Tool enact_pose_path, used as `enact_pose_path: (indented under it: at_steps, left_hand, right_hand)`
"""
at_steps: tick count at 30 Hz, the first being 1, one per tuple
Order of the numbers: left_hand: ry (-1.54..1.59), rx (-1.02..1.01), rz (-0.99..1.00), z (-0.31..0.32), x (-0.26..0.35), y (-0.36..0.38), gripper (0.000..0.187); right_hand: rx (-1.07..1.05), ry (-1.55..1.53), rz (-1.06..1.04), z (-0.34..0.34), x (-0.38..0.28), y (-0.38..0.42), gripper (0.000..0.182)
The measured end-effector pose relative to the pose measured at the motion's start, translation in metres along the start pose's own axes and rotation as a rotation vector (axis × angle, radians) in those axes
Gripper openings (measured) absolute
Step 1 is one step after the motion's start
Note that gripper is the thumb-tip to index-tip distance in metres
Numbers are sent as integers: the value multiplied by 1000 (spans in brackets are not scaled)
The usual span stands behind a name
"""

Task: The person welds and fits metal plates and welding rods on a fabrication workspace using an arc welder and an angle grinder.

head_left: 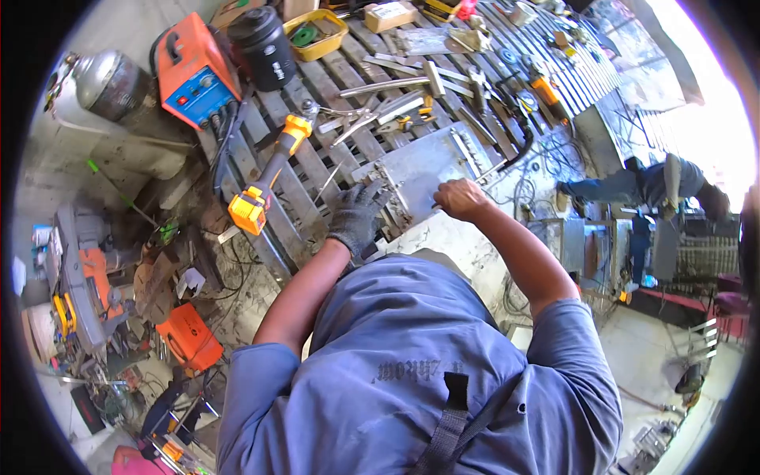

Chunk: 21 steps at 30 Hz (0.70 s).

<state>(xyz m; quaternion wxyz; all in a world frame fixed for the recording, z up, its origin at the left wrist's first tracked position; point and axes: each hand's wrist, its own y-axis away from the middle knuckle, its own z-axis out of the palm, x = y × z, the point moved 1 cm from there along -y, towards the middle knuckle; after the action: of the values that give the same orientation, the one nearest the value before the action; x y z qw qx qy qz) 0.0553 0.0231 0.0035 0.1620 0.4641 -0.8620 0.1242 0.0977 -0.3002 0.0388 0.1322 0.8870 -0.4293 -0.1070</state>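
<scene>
My left hand (354, 218), in a dark grey work glove, lies at the left edge of a flat metal plate (427, 178). Its fingers are stretched out over the plate's rough edge strip. My right hand (461, 198) is bare and closed at the near right part of the plate. Whatever its curled fingers may hold is hidden. The plate rests on a slatted metal workbench (317, 162). Left of my gloved hand lies a yellow and black cordless angle grinder (273, 170). Pliers (410, 121) with yellow and black handles and a hammer (432, 79) lie beyond the plate.
An orange and blue welding machine (194, 75), a black canister (261, 51) and a yellow tub (318, 36) stand at the bench's far left. A second grinder (545, 89) lies far right. Cables (526, 190) trail right. Another person (661, 186) bends over at the right.
</scene>
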Motion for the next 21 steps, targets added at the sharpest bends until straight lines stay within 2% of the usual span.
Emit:
enact_pose_path:
  at_steps: [4, 5, 8, 9, 12, 13, 14, 16, 17, 18, 20, 21]
  left_hand:
    - [-40, -25, 18, 7, -5, -1, 75]
    - [-18, -17, 29, 6, -5, 1, 79]
    - [199, 199, -90, 4, -1, 14, 89]
    - [163, 255, -92, 4, -1, 16, 93]
    - [238, 308, -203, 14, -6, 19, 86]
    - [162, 378, -226, 7, -1, 14, 59]
    - [188, 266, -278, 5, 1, 6, 52]
    - [236, 55, -375, 1, 4, -14, 43]
    - [266, 84, -347, -4, 9, -22, 47]
    - [211, 30, -376, -3, 12, -30, 48]
    - [98, -84, -439, 4, 13, -45, 50]
    - [71, -140, -468, 7, 11, -50, 55]
  right_hand:
    - [93, -46, 61, -31, -1, 29, 16]
    - [88, -109, 146, -35, -2, 43, 21]
    - [65, -189, 312, -15, -7, 97, 33]
    - [15, -230, 390, -8, -12, 117, 38]
    - [-90, -357, 620, 28, -31, 183, 52]
    - [-132, -409, 729, 44, -38, 202, 57]
    - [-174, -458, 838, 63, -44, 223, 62]
    - [-164, -521, 919, 137, -50, 272, 65]
    - [-289, -552, 949, 192, -49, 299, 67]
    - [-415, -581, 974, 229, -50, 320, 68]
    - [-632, -639, 1027, 225, -64, 342, 72]
    - [-622, -648, 1063, 231, -65, 358, 72]
